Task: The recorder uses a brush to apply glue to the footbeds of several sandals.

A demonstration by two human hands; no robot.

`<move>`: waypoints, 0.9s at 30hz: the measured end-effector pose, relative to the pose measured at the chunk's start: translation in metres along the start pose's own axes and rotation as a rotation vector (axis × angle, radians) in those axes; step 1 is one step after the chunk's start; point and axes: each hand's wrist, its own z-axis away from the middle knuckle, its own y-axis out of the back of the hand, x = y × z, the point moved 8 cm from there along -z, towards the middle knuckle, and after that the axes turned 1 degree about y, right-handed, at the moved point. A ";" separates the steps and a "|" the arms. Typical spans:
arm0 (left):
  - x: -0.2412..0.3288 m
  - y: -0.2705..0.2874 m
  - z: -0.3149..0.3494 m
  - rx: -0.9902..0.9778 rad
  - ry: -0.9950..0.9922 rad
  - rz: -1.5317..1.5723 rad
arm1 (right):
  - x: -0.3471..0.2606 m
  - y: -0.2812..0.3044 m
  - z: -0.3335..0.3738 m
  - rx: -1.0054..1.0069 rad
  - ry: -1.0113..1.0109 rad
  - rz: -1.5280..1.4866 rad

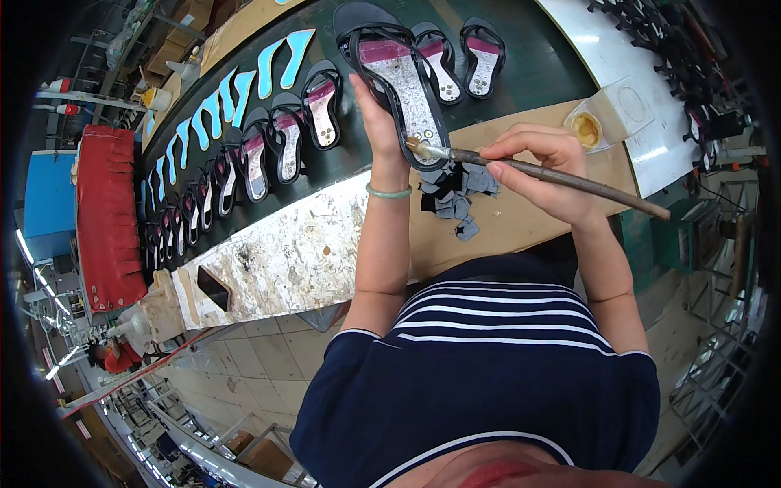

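Observation:
A black strapped sandal [400, 85], with a white, speckled footbed and a magenta band, is held up in my left hand [378, 126]. My thumb lies along its left side; the other fingers are hidden beneath it. My right hand [547, 167] is closed around the wooden handle of a paintbrush [598, 189]. Its bristles, at the brush's left end, touch or hover just over the heel end of the footbed; I cannot tell which. Round marks dot the heel. Grey and black fabric scraps [455, 195] lie on brown cardboard [521, 224] below the brush.
An open plastic tub [587, 130] holding yellowish paste stands right of my right hand. More sandals [254, 163] and bright blue strips [237, 93] line the dark green belt [521, 57]. A phone [213, 289] lies on the stained white board [301, 252]. Black straps [651, 49] crowd the far right.

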 end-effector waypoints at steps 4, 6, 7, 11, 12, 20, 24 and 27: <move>-0.007 -0.005 -0.003 -0.014 0.117 0.054 | -0.010 0.005 -0.013 -0.138 0.082 0.029; -0.011 -0.013 -0.006 -0.072 0.149 0.051 | -0.013 0.008 -0.022 -0.217 0.114 0.026; -0.013 -0.018 -0.005 -0.073 0.186 0.052 | -0.015 0.009 -0.027 -0.254 0.138 0.033; -0.018 -0.034 -0.006 -0.167 0.314 0.035 | -0.028 0.012 -0.042 -0.397 0.193 0.073; -0.019 -0.038 -0.006 -0.190 0.335 0.033 | -0.030 0.012 -0.045 -0.430 0.197 0.073; -0.036 -0.072 0.006 -0.461 0.681 0.149 | -0.043 0.007 -0.063 -0.622 0.186 0.101; -0.041 -0.079 0.017 -0.559 0.786 0.024 | -0.051 0.006 -0.065 -0.658 0.176 0.149; -0.029 -0.091 0.034 -0.545 0.800 -0.223 | -0.057 0.003 -0.065 -0.652 0.260 0.137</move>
